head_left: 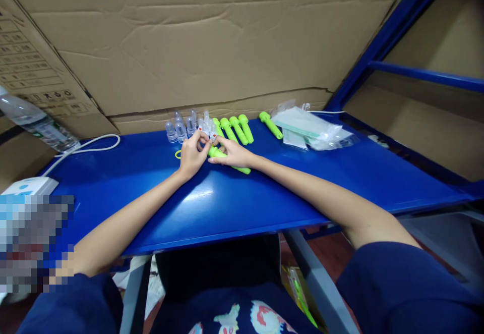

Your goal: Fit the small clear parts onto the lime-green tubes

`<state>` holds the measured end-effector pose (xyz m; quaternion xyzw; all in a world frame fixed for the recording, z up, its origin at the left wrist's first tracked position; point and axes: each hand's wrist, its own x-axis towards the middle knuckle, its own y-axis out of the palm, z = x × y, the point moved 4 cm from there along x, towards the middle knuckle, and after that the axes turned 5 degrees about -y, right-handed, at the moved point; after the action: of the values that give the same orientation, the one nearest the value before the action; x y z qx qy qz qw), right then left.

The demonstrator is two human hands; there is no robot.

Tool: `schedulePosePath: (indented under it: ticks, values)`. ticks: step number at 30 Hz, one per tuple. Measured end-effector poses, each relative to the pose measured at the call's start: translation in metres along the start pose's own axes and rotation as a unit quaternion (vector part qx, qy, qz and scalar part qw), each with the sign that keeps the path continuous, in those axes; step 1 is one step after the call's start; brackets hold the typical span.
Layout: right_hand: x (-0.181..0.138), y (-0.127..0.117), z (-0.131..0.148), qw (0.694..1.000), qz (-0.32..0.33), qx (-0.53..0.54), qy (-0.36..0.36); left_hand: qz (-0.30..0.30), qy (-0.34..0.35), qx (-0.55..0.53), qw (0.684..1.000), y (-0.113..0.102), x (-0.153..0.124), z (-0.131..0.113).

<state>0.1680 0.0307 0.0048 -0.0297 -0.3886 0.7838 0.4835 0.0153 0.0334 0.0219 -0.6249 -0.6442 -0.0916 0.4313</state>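
Both my hands meet at the middle of the blue table. My left hand pinches a small clear piece with a red dot between thumb and fingers. My right hand grips a lime-green plastic handle that lies under it, fingers closed on its end. Just behind the hands stand several small clear caps and a row of lime-green handles. One more green handle lies apart to the right. A yellow ring lies left of my left hand.
Clear plastic bags lie at the back right. A white cable and a white device sit at the left, with a plastic bottle above. Cardboard walls the back. A blue frame rail stands at the right.
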Motion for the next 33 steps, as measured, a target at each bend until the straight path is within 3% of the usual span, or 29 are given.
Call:
schedulePosePath:
  ticks: [12, 22, 33]
  values:
    - [0.0, 0.0, 0.005, 0.999, -0.03, -0.037, -0.027, -0.017, -0.01, 0.022, 1.0, -0.003, 0.001, -0.002]
    - [0.001, -0.009, -0.012, 0.995, -0.08, 0.06, 0.03, 0.08, -0.012, 0.031, 0.996, 0.009, -0.003, 0.005]
    - [0.001, -0.011, -0.012, 0.994, -0.08, 0.069, 0.037, 0.101, -0.011, 0.032, 0.994, 0.011, -0.004, 0.007]
